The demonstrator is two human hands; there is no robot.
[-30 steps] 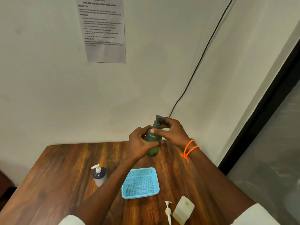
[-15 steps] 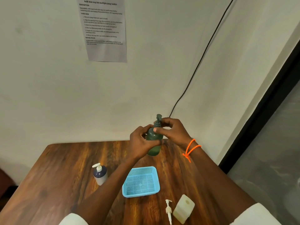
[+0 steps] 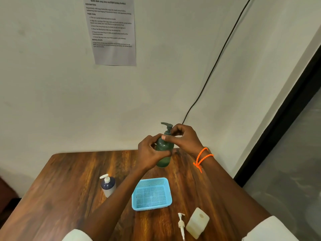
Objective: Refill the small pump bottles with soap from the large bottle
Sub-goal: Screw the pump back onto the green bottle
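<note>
- A wooden table [image 3: 69, 197] stands pushed against a pale wall, with a printed sheet taped high up and a dark cable running down to the table's far edge
- You hold a green pump bottle [image 3: 164, 150] upright in the air, above the far edge of the table
- Your left hand [image 3: 149, 153] is wrapped round its body; your right hand [image 3: 184, 138] pinches the collar below the pump head, fingers closed on it
- The bottle looks like smooth, stiff plastic, likely slick if soapy, so keep hold of the body and turn only at the collar
- It seems to hold liquid, so expect some weight and keep it upright
- A blue basket [image 3: 167, 192] sits empty mid-table, nearer to you than the bottle
- A dark bottle with a white pump [image 3: 108, 185] stands left of the basket, apart from it
- At the near edge lie a loose white pump [image 3: 181, 225] and a pale, square open bottle [image 3: 197, 223], just beside each other
- Open room lies on the table's left half; the right edge is close beside your right forearm
</note>
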